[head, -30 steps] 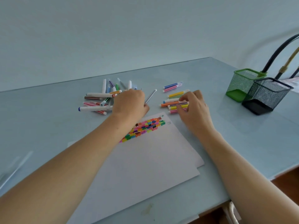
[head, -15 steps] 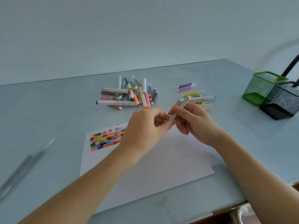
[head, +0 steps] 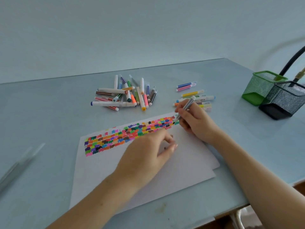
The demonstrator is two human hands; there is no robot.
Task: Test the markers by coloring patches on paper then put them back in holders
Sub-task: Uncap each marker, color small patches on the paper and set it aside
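Note:
A white sheet of paper [head: 165, 172] lies on the table, with rows of small colored patches [head: 115, 141] along its far edge. My right hand [head: 198, 124] grips a grey marker [head: 187, 105], and the dark tip touches the paper at the right end of the patches. My left hand [head: 148, 154] rests on the sheet with curled fingers; a small dark piece shows between them, apparently the marker's cap. A loose pile of markers [head: 125, 95] lies behind the paper at left. A smaller group of markers [head: 194, 95] sits just behind my right hand.
A green mesh holder [head: 262, 86] and a black mesh holder [head: 283, 100] stand side by side at the far right, with dark cables [head: 292, 60] behind them. A blurred clear pen-like object [head: 19, 164] lies at the left. The table's near edge runs under my right forearm.
My left hand took the grey marker from near the left pile and passed it to my right hand, which held it as the cap came off. The tip now touches the paper and my left hand rests on the sheet.

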